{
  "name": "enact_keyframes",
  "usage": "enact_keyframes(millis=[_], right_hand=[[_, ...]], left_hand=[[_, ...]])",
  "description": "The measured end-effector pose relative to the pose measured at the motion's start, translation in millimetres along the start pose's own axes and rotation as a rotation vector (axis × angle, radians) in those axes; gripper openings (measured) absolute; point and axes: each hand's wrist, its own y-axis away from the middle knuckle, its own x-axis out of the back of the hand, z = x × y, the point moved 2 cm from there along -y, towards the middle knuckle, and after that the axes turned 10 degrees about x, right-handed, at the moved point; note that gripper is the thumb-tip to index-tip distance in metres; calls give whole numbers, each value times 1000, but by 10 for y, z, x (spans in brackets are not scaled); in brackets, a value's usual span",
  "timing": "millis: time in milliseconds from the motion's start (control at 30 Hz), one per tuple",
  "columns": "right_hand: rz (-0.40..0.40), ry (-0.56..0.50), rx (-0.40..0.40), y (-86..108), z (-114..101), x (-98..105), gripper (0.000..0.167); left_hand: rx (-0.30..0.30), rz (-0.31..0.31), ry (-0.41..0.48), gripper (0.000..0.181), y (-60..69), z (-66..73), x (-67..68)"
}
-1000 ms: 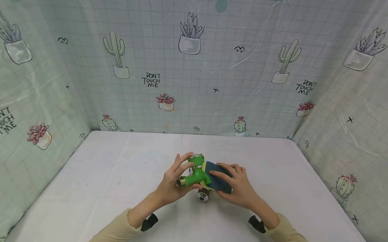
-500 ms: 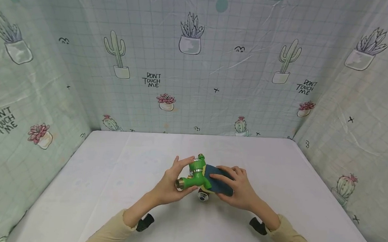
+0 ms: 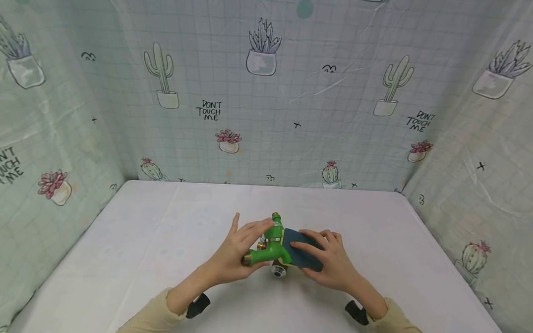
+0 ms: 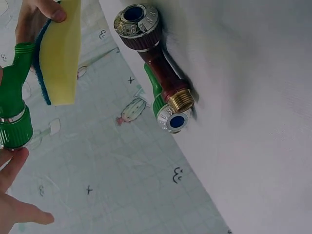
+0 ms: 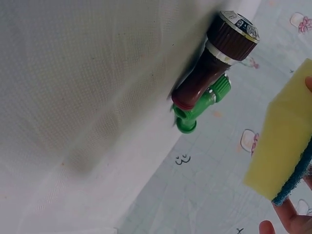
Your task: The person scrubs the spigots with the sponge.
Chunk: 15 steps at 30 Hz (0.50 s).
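A green tap (image 3: pixel 258 256) with a brass threaded end is held above the table between the thumb and fingers of my left hand (image 3: pixel 228 259). One left finger is raised away from it. My right hand (image 3: pixel 335 265) grips a sponge (image 3: pixel 305 252), blue scouring side up and yellow foam beneath. The left wrist view puts the sponge (image 4: pixel 61 58) right beside the held tap (image 4: pixel 14 102); whether they touch, I cannot tell. Below both hands a dark red-brown tap (image 5: pixel 202 75) lies on the table. Another green tap (image 5: pixel 195 109) lies behind it, partly hidden.
The white tabletop (image 3: pixel 166 221) stretches around the hands. A curtain (image 3: pixel 269 97) printed with potted cacti stands behind the table and along both sides. Black wrist cameras (image 3: pixel 198 306) sit under the wrists.
The held green tap has turned and dropped slightly, uncovering the far green tap's end. My left fingers have shifted around its top, one lifting away. The sponge has slid slightly right and down.
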Motion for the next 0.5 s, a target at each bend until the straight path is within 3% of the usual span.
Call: enact_keyframes(millis=[167, 300, 500], right_hand=[[11, -6, 6, 4, 6, 16, 65], [7, -10, 5, -5, 17, 62, 61], [108, -38, -35, -60, 92, 275, 45]], left_hand=[[26, -24, 46, 85, -11, 18, 3], [12, -21, 72, 86, -7, 6, 6], [-70, 70, 49, 79, 7, -4, 24]])
